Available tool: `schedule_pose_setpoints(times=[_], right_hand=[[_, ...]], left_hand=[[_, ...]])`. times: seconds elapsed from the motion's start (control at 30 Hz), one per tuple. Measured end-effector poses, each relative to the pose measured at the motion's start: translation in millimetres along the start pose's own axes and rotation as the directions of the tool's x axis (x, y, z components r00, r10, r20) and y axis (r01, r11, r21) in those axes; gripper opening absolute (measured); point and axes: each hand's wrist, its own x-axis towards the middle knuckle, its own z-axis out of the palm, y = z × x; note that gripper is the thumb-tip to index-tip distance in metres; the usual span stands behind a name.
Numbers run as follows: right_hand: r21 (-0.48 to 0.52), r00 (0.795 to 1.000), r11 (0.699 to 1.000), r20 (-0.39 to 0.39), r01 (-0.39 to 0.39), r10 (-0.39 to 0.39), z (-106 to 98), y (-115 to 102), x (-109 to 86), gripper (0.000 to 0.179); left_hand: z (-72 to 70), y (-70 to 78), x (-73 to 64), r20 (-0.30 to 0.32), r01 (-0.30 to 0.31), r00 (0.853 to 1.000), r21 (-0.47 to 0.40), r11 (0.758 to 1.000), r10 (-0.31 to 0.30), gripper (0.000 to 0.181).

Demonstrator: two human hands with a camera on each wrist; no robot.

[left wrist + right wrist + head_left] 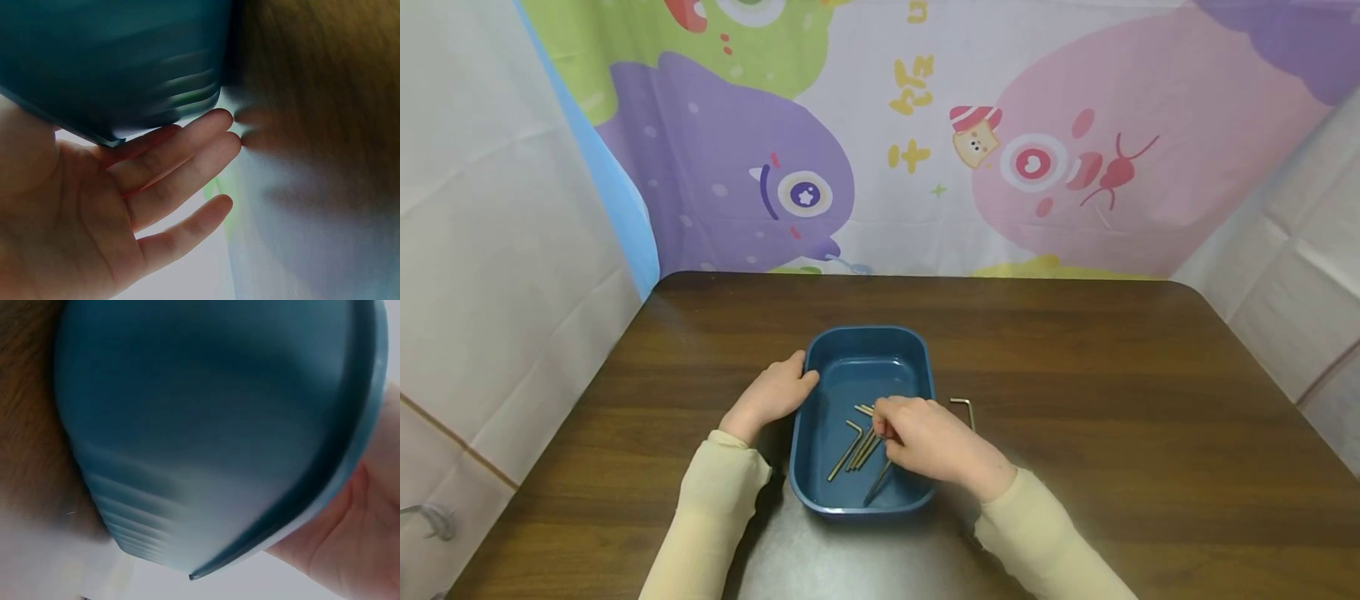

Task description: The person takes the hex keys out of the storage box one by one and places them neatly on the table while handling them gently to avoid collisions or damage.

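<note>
A deep blue rectangular tray [842, 379] stands on the table with several brass-coloured hex keys [847, 450] lying loose inside. My left hand [771, 396] holds its left side, thumb over the rim and fingers along the outer wall. In the left wrist view those fingers [181, 156] are spread and fairly straight beneath the tray wall. Over the tray's right half, my right hand [936, 437] has curled fingers and seems to pinch a hex key [877, 485] that slants down to the tray floor. Its fingertips are mostly hidden, and the tray wall [206, 425] covers them in the right wrist view.
Another hex key [962, 403] lies on the wooden table [1112, 400], just right of the tray and partly behind my right hand. A cartoon-printed curtain [910, 208] hangs along the table's back edge. Pale cloth [497, 250] hangs on the left side.
</note>
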Motion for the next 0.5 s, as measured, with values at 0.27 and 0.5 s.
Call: schedule_pose_setpoints(times=[0.27,0.5], right_hand=[[0.034,0.999,0.999,0.036,0.008,-0.009,-4.5,-3.3,-1.6,0.011],[0.056,0.999,0.998,0.044,0.023,-0.025,-8.2,-4.9,-2.9,0.012]], left_hand=[[-0.2,-0.1,0.2,0.012,0.002,1.000,-0.003,1.000,-0.002,0.055],[0.7,-1.1,0.7,0.015,0.003,1.000,-0.006,1.000,-0.003,0.054]])
